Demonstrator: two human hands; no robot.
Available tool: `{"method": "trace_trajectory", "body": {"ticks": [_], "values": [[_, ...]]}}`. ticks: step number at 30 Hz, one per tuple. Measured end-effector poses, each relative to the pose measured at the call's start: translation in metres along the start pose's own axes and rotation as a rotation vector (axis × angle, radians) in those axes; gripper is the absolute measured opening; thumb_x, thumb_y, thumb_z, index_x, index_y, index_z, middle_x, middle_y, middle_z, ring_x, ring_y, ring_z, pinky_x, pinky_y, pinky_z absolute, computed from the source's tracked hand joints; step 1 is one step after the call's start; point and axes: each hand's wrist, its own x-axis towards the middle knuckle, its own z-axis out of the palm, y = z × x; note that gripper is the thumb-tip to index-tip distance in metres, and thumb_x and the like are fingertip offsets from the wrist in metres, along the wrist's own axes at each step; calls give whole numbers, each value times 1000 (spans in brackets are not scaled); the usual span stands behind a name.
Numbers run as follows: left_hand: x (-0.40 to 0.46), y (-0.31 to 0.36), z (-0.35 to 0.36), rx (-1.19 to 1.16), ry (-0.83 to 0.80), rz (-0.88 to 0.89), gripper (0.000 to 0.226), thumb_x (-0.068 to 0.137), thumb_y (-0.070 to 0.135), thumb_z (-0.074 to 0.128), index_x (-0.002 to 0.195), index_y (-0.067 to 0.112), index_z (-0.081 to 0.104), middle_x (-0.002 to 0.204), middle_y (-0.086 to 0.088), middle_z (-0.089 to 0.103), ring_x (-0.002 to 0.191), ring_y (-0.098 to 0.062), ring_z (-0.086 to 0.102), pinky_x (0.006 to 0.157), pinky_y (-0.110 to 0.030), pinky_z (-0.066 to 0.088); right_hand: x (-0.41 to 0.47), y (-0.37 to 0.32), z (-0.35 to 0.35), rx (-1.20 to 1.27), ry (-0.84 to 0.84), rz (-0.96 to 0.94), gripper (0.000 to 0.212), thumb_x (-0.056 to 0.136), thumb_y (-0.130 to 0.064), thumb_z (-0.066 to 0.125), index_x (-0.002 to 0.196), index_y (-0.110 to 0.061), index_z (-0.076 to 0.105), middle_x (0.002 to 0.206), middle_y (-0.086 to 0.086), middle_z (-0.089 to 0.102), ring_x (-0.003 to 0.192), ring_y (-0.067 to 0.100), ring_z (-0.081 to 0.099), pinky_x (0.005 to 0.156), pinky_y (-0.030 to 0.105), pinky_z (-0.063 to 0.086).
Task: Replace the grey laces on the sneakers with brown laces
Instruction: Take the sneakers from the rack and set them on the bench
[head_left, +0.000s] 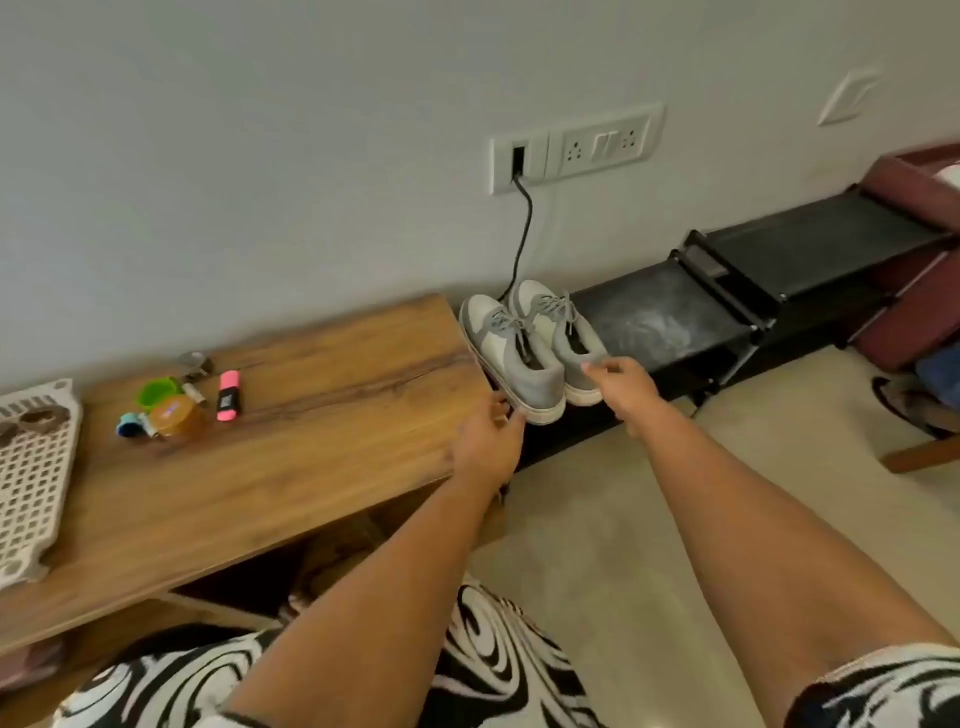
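Nearest: black-and-white patterned sleeves (883, 691), both arms reaching forward

Left hand (485, 441): at right edge of desk (311, 441), fingertips touching heel sole of left sneaker (511, 358); fingers mostly straight, gripping nothing clearly

Right hand (621, 387): at heel of right sneaker (563, 338), fingers loosely curled toward heel rim; actual hold cannot be told

Sneakers: grey and white pair, side by side on left end of black shoe rack (665, 322), toes to wall, grey laces (558, 306) in place

Desk, left part: white lattice basket (31, 467) at left edge; pink highlighter (228, 396), green cup (158, 391), tape roll (179, 418) clustered near back edge

Farthest: wall socket panel (576, 148), black cable (522, 244) hanging behind sneakers
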Motion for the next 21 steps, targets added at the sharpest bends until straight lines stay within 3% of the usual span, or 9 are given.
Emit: {"method": "trace_trajectory", "body": {"ticks": [2, 5, 9, 12, 15, 18, 21], "values": [[32, 16, 16, -172, 29, -97, 48, 90, 52, 55, 131, 26, 53, 125, -2, 64, 106, -27, 63, 87, -45, 57, 22, -5, -8, 180, 31, 73, 59, 92, -45, 64, 140, -18, 46, 146, 6, 46, 127, 25, 46, 101, 42, 39], [67, 27, 36, -337, 39, -293, 53, 93, 48, 51, 135, 16, 52, 131, -11, 59, 115, -33, 57, 100, -48, 50, 47, -8, -13, 315, -30, 154, 76, 89, -50, 65, 151, -22, 30, 157, 5, 30, 142, 29, 30, 111, 54, 27], [86, 29, 70, -435, 12, -520, 78, 97, 60, 41, 157, 23, 7, 158, -10, 26, 139, -40, 34, 109, -55, 38, 78, 6, -6, 380, -138, 293, 86, 85, -55, 66, 154, -30, 21, 161, 4, 22, 144, 37, 25, 107, 65, 27], [105, 32, 87, -559, 58, -572, 88, 89, 68, 48, 156, 35, 1, 161, -9, 19, 141, -42, 28, 107, -64, 35, 84, 9, -2, 466, -213, 318, 62, 86, -46, 68, 139, -24, 44, 136, 2, 44, 119, 33, 50, 96, 56, 45], [117, 31, 93, -596, 106, -559, 87, 85, 57, 61, 154, 38, 11, 154, -11, 28, 133, -41, 37, 99, -59, 44, 88, 10, -4, 479, -213, 303, 36, 86, -35, 70, 117, -24, 55, 109, 0, 50, 100, 26, 56, 88, 48, 53], [115, 32, 97, -652, 136, -532, 80, 86, 43, 64, 152, 36, 21, 146, -11, 35, 120, -36, 45, 79, -43, 51, 85, 7, -7, 460, -189, 274, 16, 86, -29, 69, 99, -25, 60, 102, 1, 52, 98, 26, 58, 90, 48, 54], [104, 41, 92, -703, 132, -530, 74, 86, 37, 65, 150, 37, 27, 143, -11, 35, 110, -32, 46, 69, -37, 51, 70, 0, -11, 435, -158, 234, 13, 86, -27, 69, 96, -25, 60, 106, 4, 56, 98, 27, 60, 86, 47, 56]]}}
